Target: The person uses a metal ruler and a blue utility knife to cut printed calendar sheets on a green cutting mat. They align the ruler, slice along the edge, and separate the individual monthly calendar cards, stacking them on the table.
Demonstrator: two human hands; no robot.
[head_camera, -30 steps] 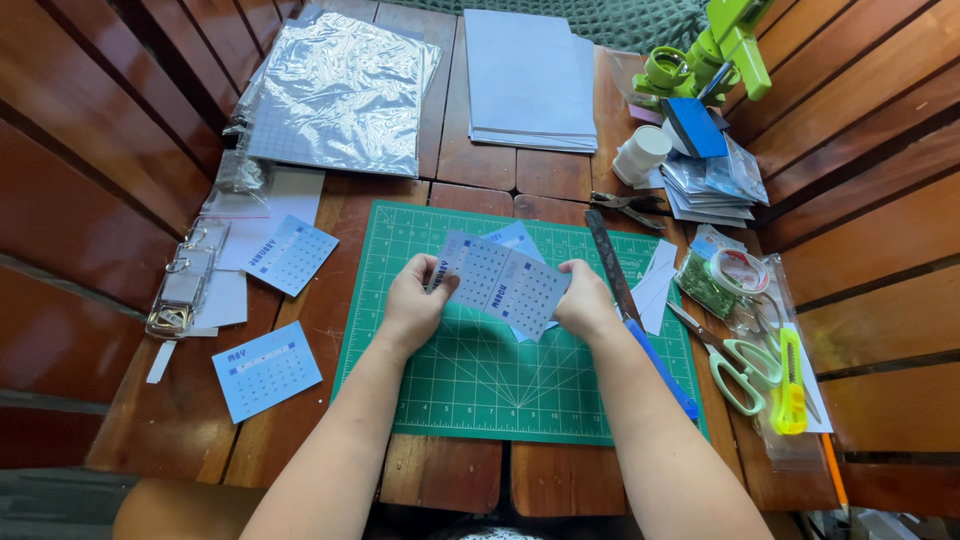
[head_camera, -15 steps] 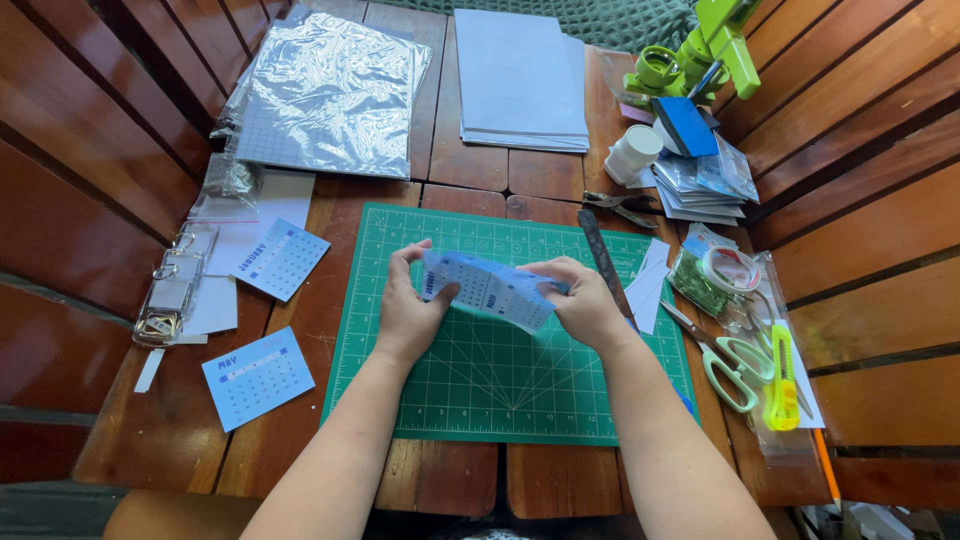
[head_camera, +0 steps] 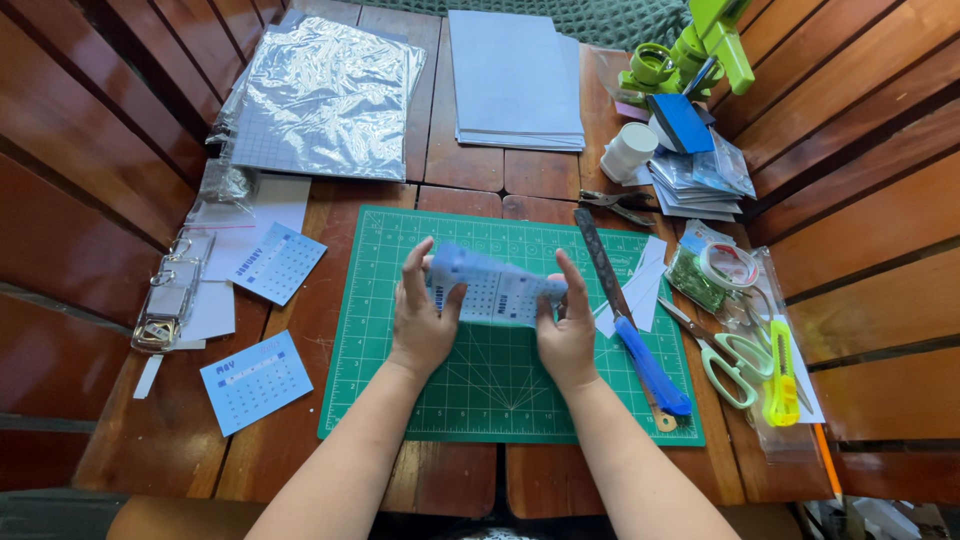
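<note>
cards point(head_camera: 492, 288), a small blue stack with calendar grids, sit just above the middle of the green mat point(head_camera: 500, 400), held at both ends. left hand point(head_camera: 422, 318) pinches the left end, fingers curled narrow around it; right hand point(head_camera: 566, 325) grips the right end the same way. a ruler point(head_camera: 598, 260) and blue knife point(head_camera: 652, 368) lie along the mat's right edge. two loose cards point(head_camera: 256, 380) rest near the table's left edge, scissors point(head_camera: 728, 355) near its right edge.
</note>
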